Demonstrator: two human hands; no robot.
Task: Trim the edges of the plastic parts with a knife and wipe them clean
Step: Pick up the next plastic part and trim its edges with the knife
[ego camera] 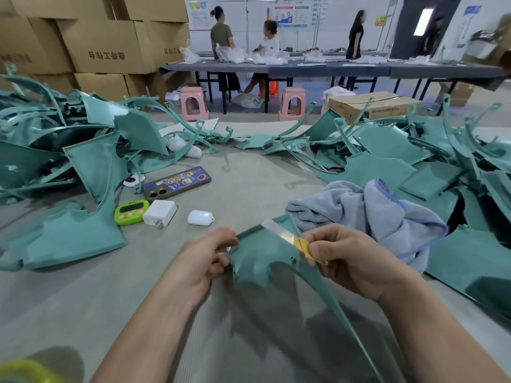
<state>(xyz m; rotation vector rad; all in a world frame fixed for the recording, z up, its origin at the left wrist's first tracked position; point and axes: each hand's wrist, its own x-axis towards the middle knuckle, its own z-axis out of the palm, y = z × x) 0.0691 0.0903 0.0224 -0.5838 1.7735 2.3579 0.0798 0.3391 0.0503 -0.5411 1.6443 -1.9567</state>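
Gripping the knife [293, 239] by its yellow-wrapped end, the right hand [355, 259] pinches it between thumb and curled fingers. The bare flat blade lies along the top right edge of the teal plastic part [262, 258].

The left hand [203, 259] clamps the same part at its left edge, fingers curled round the rim. The part sits low centre, between both hands, tilted up off the counter [249, 175]. Its long thin arm runs down and right toward the bottom of the view.

A blue-grey towel [373, 214] lies bunched just beyond the right hand, touching the loose parts on that side.

Ahead-left on the counter:
- white earbud case [200, 217]
- white charger [159, 212], touching a green timer [132, 212] with pink buttons
- phone [177, 183], face down, cartoon stickers on its case; sticker text too small to read
- small white-pink gadget [134, 180] beside the phone

Heaps of teal parts lie on both flanks: left pile [55, 139], right pile [414, 150].

Cardboard boxes [105, 48] are stacked far left, with dark printed characters that look mirrored; I can't read them. Beyond the counter:
- two pink stools [193, 105]
- a long dark table [331, 69] with people at it
- wall posters [287, 16], print too small to read
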